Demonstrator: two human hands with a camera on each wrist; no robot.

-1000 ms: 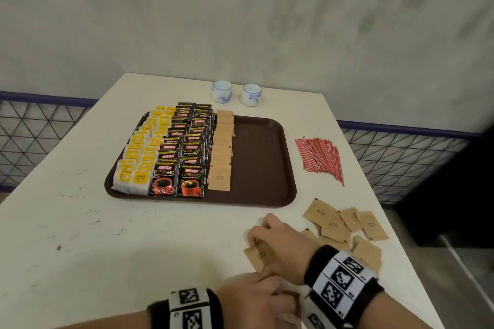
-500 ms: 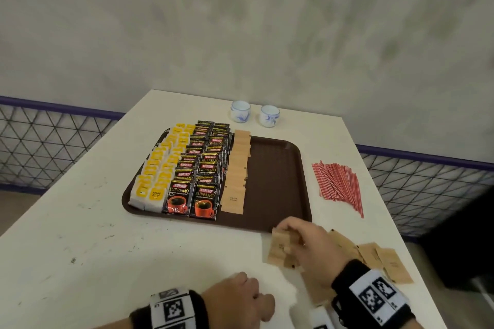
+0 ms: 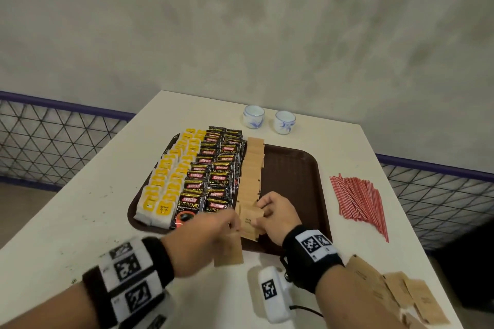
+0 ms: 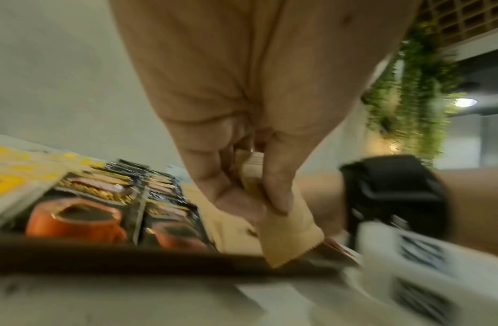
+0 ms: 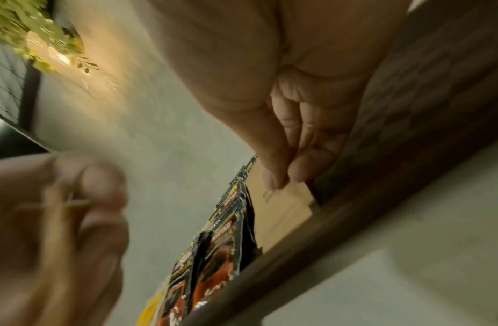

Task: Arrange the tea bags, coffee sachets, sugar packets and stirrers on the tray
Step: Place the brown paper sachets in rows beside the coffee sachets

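A brown tray (image 3: pixel 291 181) holds rows of yellow tea bags (image 3: pixel 171 179), black coffee sachets (image 3: pixel 216 168) and one column of brown sugar packets (image 3: pixel 252 168). My right hand (image 3: pixel 275 211) is over the near end of that column and pinches a sugar packet (image 3: pixel 250 222) there, also seen as a brown packet (image 5: pixel 284 205) under its fingertips. My left hand (image 3: pixel 203 238) hovers at the tray's front edge and pinches a few sugar packets (image 4: pixel 289 240) that hang down. Red-striped stirrers (image 3: pixel 358 200) lie on the table right of the tray.
Loose sugar packets (image 3: pixel 401 296) lie near the table's front right corner. Two small white cups (image 3: pixel 254 116) stand behind the tray. The tray's right half is bare. A mesh railing (image 3: pixel 53 136) runs behind the white table (image 3: pixel 80 222).
Both hands have moved from the loose pile at the table's front up to the tray's near edge, carrying sugar packets. The right hand now reaches the sugar column.
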